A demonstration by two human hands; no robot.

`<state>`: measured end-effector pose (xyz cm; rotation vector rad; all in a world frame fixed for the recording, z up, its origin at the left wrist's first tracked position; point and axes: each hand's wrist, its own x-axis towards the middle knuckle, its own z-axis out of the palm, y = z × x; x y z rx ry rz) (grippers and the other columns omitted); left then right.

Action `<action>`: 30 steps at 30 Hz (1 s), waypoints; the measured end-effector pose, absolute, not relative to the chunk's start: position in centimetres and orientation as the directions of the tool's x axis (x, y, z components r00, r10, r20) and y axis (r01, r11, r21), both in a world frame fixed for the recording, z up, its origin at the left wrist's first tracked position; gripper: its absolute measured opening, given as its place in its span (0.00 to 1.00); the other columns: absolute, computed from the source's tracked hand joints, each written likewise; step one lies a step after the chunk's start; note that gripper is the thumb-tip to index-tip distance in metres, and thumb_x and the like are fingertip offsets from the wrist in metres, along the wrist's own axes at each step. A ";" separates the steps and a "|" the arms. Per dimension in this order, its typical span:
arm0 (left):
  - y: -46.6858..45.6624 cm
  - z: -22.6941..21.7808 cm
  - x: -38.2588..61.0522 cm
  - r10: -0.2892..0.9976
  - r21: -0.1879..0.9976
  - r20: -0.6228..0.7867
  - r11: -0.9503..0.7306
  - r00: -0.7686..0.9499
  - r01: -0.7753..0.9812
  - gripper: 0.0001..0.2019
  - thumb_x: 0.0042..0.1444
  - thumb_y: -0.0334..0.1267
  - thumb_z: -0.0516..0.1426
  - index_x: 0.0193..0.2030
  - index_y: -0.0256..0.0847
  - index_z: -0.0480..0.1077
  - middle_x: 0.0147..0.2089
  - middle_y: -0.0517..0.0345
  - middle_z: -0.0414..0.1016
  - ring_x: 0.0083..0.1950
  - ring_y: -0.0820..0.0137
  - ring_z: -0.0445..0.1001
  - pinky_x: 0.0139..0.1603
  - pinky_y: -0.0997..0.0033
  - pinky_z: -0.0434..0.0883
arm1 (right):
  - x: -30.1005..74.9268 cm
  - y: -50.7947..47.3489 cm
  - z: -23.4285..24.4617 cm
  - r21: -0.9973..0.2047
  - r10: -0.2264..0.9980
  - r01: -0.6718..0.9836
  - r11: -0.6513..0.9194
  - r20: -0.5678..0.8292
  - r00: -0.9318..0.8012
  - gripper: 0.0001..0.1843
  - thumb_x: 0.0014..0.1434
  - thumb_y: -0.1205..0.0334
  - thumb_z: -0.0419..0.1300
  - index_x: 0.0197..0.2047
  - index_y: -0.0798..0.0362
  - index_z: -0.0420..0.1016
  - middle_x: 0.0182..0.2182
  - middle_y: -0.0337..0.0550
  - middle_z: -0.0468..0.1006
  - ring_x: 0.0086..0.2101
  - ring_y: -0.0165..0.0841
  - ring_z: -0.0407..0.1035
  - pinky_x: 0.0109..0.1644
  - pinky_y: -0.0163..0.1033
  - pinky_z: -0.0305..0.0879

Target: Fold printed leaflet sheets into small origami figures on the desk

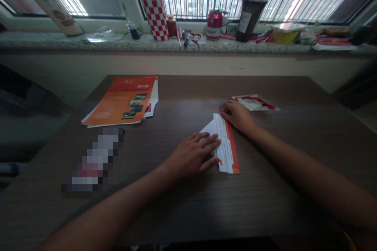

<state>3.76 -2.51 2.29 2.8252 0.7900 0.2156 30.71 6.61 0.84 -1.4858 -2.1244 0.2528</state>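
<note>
A folded white paper with an orange-red edge (227, 148) lies on the dark wooden table (188, 208). My left hand (193, 156) lies flat on its left part, fingers stretched out and spread. My right hand (238, 115) rests at the paper's far top corner, fingers curled and pressing down on the fold there. Neither hand lifts the paper.
A stack of orange leaflets (123, 101) lies at the table's far left. A small red-and-white paper (255, 102) sits behind my right hand. A blurred-out object (94, 160) lies at the left. The windowsill holds a checkered cup (156, 19), a red can (214, 24), a dark cup (249, 15) and pens.
</note>
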 end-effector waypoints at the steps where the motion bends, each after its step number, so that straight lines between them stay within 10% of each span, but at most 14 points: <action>1: -2.5 2.3 3.8 0.528 0.232 0.081 -0.835 0.846 0.499 0.29 0.77 0.58 0.44 0.77 0.46 0.60 0.78 0.56 0.61 0.76 0.56 0.61 0.74 0.53 0.60 | 30.7 6.7 0.8 -0.441 0.915 0.816 0.375 0.317 -0.249 0.05 0.64 0.65 0.65 0.34 0.52 0.77 0.36 0.46 0.78 0.36 0.38 0.71 0.44 0.44 0.67; 20: -2.5 2.2 3.8 0.542 0.210 0.064 -0.828 0.838 0.520 0.29 0.79 0.56 0.41 0.77 0.44 0.60 0.78 0.53 0.61 0.77 0.59 0.60 0.74 0.55 0.61 | 31.1 -0.5 2.3 -0.564 0.895 0.700 0.437 0.193 -0.403 0.03 0.64 0.65 0.66 0.37 0.51 0.77 0.39 0.44 0.75 0.36 0.36 0.71 0.41 0.42 0.69; 30: -2.6 2.1 3.9 0.540 0.179 0.053 -0.833 0.840 0.524 0.29 0.79 0.54 0.42 0.77 0.41 0.59 0.78 0.51 0.61 0.77 0.57 0.59 0.75 0.55 0.61 | 30.7 -2.0 1.7 -0.576 0.892 0.686 0.445 0.215 -0.399 0.04 0.63 0.68 0.68 0.36 0.51 0.78 0.49 0.50 0.75 0.49 0.42 0.74 0.55 0.50 0.73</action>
